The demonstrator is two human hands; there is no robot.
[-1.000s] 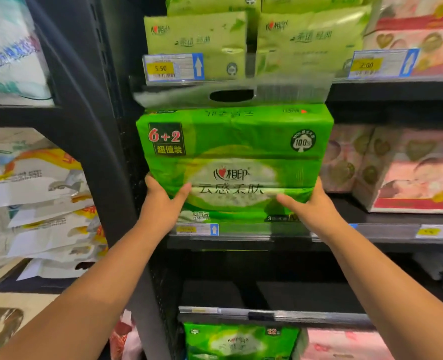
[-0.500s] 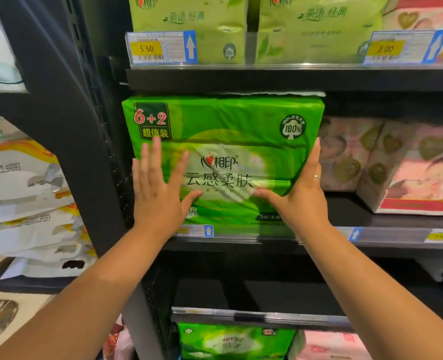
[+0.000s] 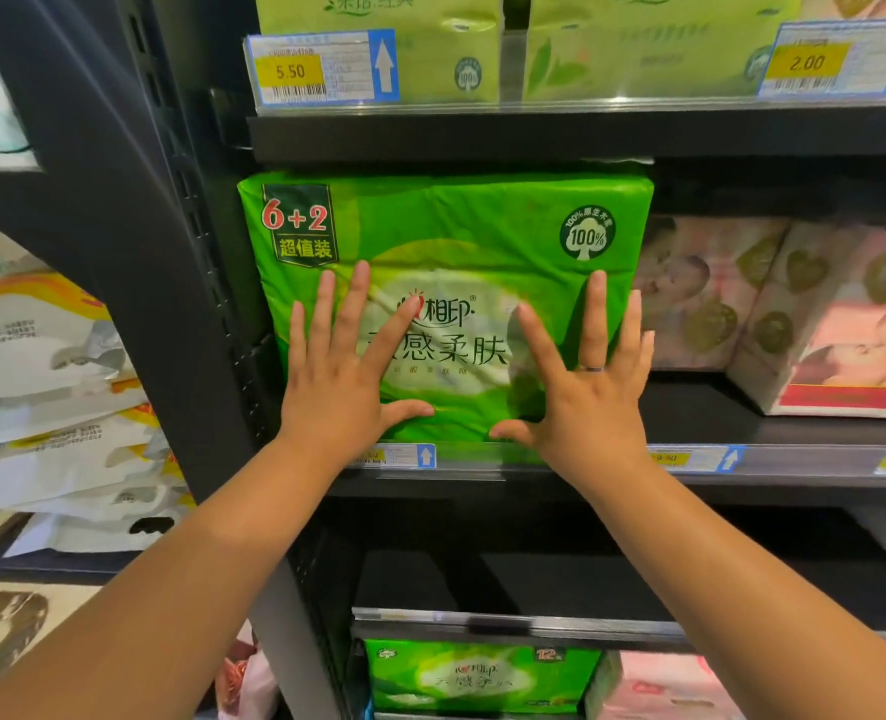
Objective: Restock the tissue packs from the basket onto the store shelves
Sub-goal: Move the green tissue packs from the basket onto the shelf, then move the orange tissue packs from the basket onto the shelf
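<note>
two bare forearms reach up from the lower corners toward the shelving. the left hand point(image 3: 339, 389) and the right hand point(image 3: 583, 392) both lie flat with fingers spread, palms pressed against the front face of the green tissue pack point(image 3: 446, 241), gripping nothing. the thumbs point toward each other low on the pack with a gap between them; a ring sits on one finger of the right hand.

just below the wrists runs the front edge of the middle shelf point(image 3: 534, 483), with a clear price strip along it. the pack stands on this shelf, its lower edge behind the strip. its top almost meets the underside of the upper shelf point(image 3: 560, 132), so there is little room above. left of the left hand the pack sits close to the black upright post point(image 3: 134, 283). right of the right hand a narrow dark gap separates it from the pink tissue packs point(image 3: 732, 293), and bare shelf shows in front of those.

the pack is glossy bright green, wrinkled plastic, with a "6+2" badge above the left hand, a round "100%" mark above the right hand and dark chinese characters on a pale oval between the hands.

below the forearms, a smaller green pack point(image 3: 477, 675) stands on a lower shelf. above the hands, pale green packs point(image 3: 430, 44) stand behind a price tag point(image 3: 321, 67) reading 5.50.
</note>
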